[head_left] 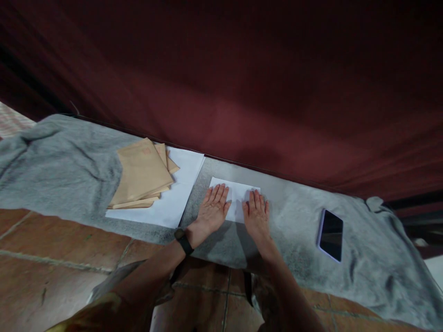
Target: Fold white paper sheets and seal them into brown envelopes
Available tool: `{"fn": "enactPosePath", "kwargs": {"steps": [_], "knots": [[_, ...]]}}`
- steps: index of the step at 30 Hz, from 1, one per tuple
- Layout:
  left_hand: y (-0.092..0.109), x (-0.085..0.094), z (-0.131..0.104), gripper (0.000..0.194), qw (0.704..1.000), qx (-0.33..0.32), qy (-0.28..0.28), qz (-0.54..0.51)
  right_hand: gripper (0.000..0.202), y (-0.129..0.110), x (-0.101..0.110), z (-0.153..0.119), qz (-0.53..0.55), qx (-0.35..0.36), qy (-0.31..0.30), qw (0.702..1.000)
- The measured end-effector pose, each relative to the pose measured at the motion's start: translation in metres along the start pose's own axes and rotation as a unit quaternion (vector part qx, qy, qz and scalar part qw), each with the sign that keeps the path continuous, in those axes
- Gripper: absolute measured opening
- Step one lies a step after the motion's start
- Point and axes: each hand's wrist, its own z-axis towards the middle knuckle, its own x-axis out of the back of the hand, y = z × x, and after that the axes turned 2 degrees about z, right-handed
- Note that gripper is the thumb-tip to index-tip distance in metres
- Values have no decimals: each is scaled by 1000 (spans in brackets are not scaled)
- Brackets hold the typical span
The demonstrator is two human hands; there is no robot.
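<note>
A small white sheet of paper (236,196) lies flat on the grey cloth in front of me, with a faint crease near its middle. My left hand (214,207) rests palm down across its left part, fingers stretched out. On the right part, my right hand (256,213) lies flat too, its fingers pointing away from me. Neither hand grips anything. Left of them, a loose pile of brown envelopes (143,170) sits on top of larger white sheets (173,205).
Grey cloth (294,207) covers the long narrow surface. A phone with a purple edge (330,235) lies at the right. Behind hangs a dark red curtain (228,115). Below the front edge are brown floor tiles (58,240).
</note>
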Motion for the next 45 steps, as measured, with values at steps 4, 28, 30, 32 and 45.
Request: {"fn": "enactPosePath", "kwargs": {"steps": [4, 28, 30, 32, 45], "knots": [[15, -6, 9, 55, 999, -41, -22, -18, 57, -18, -2, 13, 40, 22, -51, 998], [-11, -16, 20, 62, 1000, 0, 6, 19, 60, 4, -21, 18, -19, 32, 40, 998], [-13, -14, 19, 62, 1000, 7, 5, 22, 61, 8, -21, 17, -22, 29, 44, 998], [-15, -12, 19, 62, 999, 18, 6, 25, 62, 10, -20, 16, -26, 25, 48, 998], [-23, -4, 15, 65, 998, 47, -14, 25, 66, 19, -16, 7, -44, 23, 75, 996]]}}
